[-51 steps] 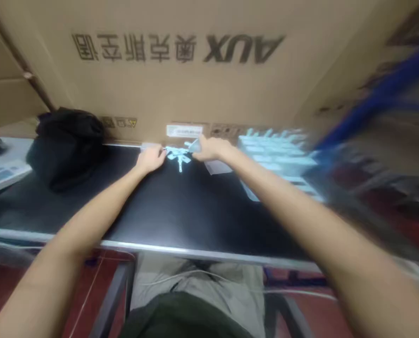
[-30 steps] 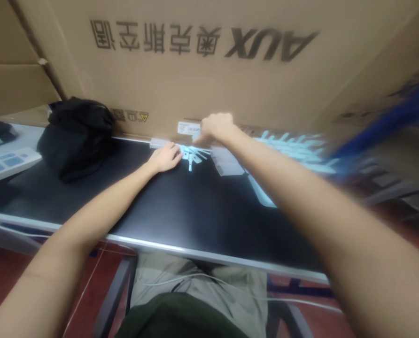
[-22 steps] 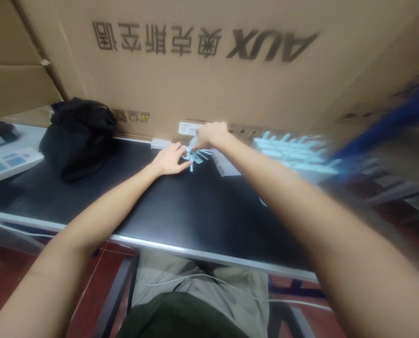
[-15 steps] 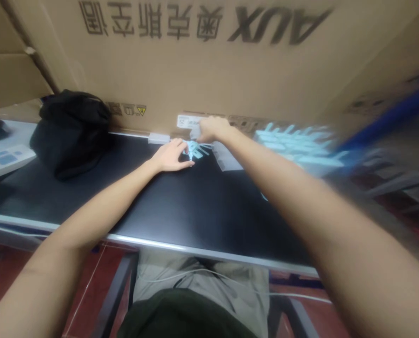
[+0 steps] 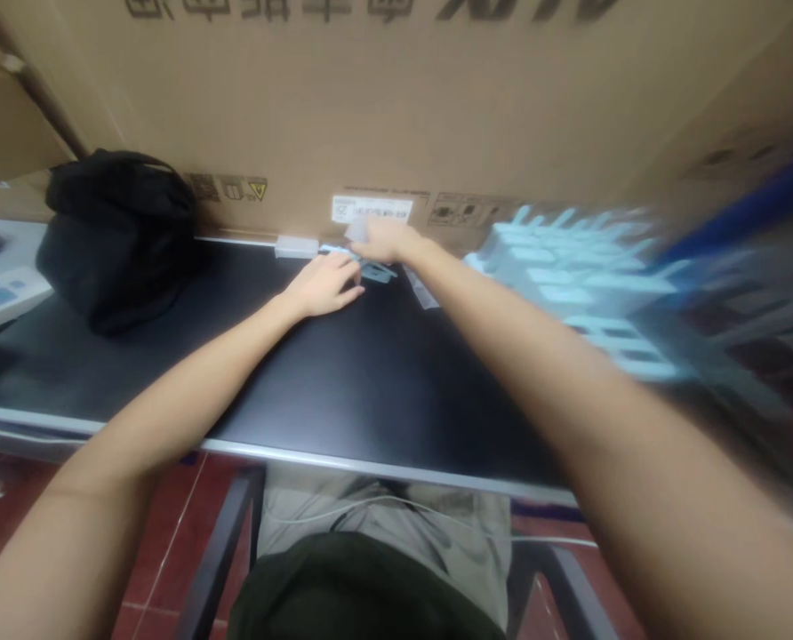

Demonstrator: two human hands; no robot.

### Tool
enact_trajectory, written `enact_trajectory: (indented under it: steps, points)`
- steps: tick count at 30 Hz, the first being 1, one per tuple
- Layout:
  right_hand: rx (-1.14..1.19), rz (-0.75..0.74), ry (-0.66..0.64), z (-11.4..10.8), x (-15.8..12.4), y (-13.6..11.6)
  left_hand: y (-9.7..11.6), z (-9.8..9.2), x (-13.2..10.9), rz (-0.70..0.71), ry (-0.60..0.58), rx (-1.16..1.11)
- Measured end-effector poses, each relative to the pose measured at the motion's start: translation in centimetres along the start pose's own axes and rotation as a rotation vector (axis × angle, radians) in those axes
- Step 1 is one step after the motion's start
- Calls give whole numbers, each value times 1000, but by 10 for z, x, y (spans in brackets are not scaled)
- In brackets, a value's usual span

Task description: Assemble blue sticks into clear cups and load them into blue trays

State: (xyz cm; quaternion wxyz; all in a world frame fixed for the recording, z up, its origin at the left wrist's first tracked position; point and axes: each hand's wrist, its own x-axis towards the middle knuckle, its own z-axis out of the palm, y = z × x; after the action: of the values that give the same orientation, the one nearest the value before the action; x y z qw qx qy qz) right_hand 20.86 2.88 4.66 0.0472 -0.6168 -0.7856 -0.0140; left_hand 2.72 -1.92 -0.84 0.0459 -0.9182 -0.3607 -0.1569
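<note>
My left hand (image 5: 324, 284) rests on the black tabletop near the carton, its fingers curved and thumb apart. Under and beside its fingertips lie flat light-blue plastic pieces (image 5: 378, 273), partly hidden by both hands. Just above them, my right hand (image 5: 388, 240) is closed with a small pale, whitish piece (image 5: 356, 231) at its fingertips; blur hides whether this is paper or plastic. Behind my right wrist a whitish translucent sheet (image 5: 424, 292) lies on the table. To the right stands a stack of light-blue slotted plastic parts with prongs (image 5: 570, 267), smeared by motion.
A large cardboard carton (image 5: 290, 116) stands along the table's back edge. On the left are a black bag (image 5: 120, 240) and a white box with blue panels (image 5: 6, 300). A small white block (image 5: 296, 247) sits left of my hands. A blue post (image 5: 749, 200) rises at right.
The view has shifted, showing less of the carton's upper lettering. My right hand has moved slightly left over the pieces. The light-blue pieces between my hands look flatter and less fanned out.
</note>
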Motion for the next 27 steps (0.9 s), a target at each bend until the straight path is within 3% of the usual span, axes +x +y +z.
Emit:
enact_trajectory:
  steps: [6, 9, 12, 16, 21, 27]
  points:
    - [-76, -6, 132, -29, -15, 16, 1, -3, -1, 35, -21, -22]
    - [-150, 3, 57, -44, -24, 35, 3, -4, -2, -3, 19, 5]
    - [-176, -1, -84, -50, -30, 59, 4, -4, -4, -180, 102, 64]
    - [-311, -76, -127, -45, -32, 87, 2, 0, -4, -334, 103, 46]
    - [-376, -168, -135, -30, -25, 105, -2, 2, -4, -331, 77, -42]
    - [-259, -190, -153, -21, -18, 109, -1, -2, -3, -337, 22, -137]
